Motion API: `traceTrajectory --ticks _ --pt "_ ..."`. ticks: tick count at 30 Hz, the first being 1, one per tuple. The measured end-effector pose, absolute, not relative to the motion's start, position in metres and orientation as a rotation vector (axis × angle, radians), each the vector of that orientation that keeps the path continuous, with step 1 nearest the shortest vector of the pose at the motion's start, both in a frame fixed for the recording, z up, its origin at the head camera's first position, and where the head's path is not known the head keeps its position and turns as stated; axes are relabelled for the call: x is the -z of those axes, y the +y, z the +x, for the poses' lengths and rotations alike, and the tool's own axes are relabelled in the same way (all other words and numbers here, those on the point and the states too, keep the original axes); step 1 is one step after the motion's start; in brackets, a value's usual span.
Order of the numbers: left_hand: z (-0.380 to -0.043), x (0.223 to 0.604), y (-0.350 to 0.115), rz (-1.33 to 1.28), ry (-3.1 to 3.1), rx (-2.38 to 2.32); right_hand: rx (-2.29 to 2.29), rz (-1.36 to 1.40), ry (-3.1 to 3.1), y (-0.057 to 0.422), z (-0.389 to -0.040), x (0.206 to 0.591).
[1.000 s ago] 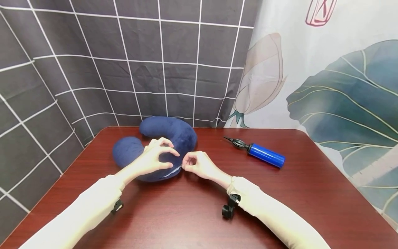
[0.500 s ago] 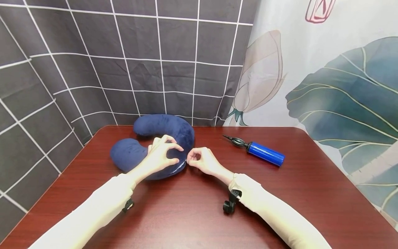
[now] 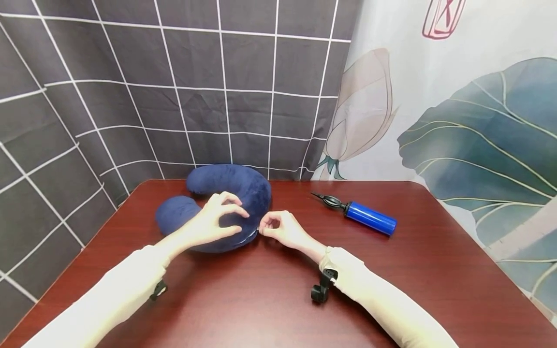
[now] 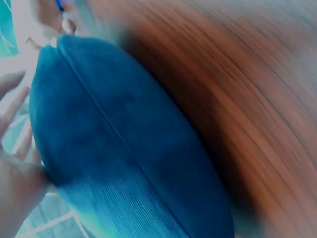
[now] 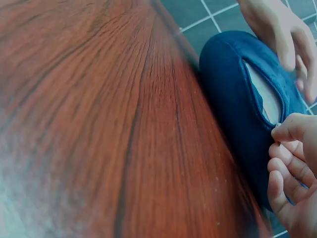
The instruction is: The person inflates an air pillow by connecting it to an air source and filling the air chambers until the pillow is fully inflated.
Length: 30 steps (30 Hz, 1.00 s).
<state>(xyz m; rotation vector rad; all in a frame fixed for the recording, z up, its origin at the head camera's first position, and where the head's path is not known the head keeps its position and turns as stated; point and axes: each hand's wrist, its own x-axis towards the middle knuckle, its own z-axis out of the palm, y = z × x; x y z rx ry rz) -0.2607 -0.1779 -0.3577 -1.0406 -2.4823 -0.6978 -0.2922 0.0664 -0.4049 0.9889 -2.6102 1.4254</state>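
Observation:
A navy-blue plush U-shaped neck pillow lies on the table at its back left, with its curved end toward the hands. A zipped slit in its seam gapes, and a pale inside shows through in the right wrist view. At one end of that slit, my right hand pinches the small zipper pull between thumb and forefinger. Over the pillow's near part my left hand has its fingers spread and loosely bent, with nothing between them. In the left wrist view the pillow fills the middle.
A blue hand pump with a black nozzle lies to the right on the dark red wooden table. A grey curtain with white grid lines hangs behind, beside a floral one. Wrist cameras sit on both sleeves.
The pillow has shifted a little left. My left hand went right, then drew back left from the slit. The pale slit looks narrower in the head view; my right hand keeps its pinch.

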Motion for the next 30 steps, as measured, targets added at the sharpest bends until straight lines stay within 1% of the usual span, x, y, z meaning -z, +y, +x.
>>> traceTrajectory --ticks 3,9,14,19,24,30 --pt "-0.254 0.357 -0.196 -1.149 -2.46 0.602 -1.455 0.99 -2.607 0.067 -0.292 0.407" --pt "-0.247 0.362 -0.215 -1.181 -2.477 0.501 -1.456 1.005 -2.601 0.068 -0.295 0.405" --pt "-0.247 0.369 -0.21 -1.106 -2.465 0.524 -1.444 1.024 -2.596 0.07 -0.3 0.404" --pt "-0.247 0.37 -0.197 -1.029 -2.481 0.539 -1.45 0.975 -2.593 0.073 -0.303 0.404" --pt "-0.245 0.371 -0.19 -0.946 -2.516 0.56 -1.441 0.986 -2.583 0.074 -0.3 0.405" --pt "-0.244 0.371 -0.189 -0.928 -2.531 0.576 -1.437 0.993 -2.597 0.071 -0.293 0.407"
